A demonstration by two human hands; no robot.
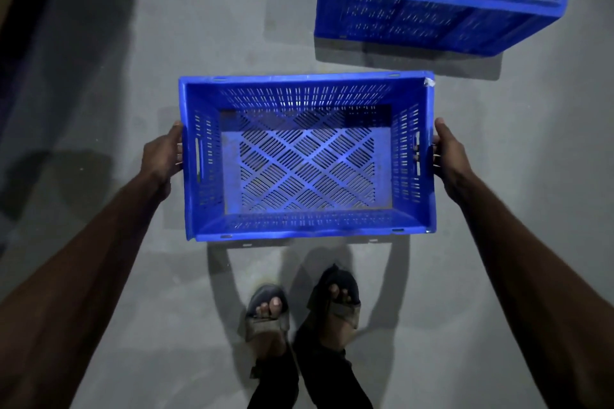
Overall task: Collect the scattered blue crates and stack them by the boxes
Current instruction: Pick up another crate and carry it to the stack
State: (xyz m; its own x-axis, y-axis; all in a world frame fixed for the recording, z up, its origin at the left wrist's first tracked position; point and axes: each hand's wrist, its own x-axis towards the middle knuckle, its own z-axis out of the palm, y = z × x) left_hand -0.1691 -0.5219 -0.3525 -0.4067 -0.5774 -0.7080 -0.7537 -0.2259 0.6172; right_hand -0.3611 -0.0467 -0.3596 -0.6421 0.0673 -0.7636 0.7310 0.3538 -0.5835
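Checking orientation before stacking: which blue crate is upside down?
The far crate, on the floor at top right: its lattice base faces up. The held crate, between left hand and right hand, opens upward.

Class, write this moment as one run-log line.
blue crate: upright, empty, carried | left hand: grips its left end | right hand: grips its right end | second crate: on floor, ahead right

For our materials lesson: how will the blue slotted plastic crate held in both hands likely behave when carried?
Probably stiff: the blue slotted plastic crate shows straight rims though the left hand and right hand grip only its ends. Likely light for its size: empty, slotted all over. Handle slots should limit slipping.
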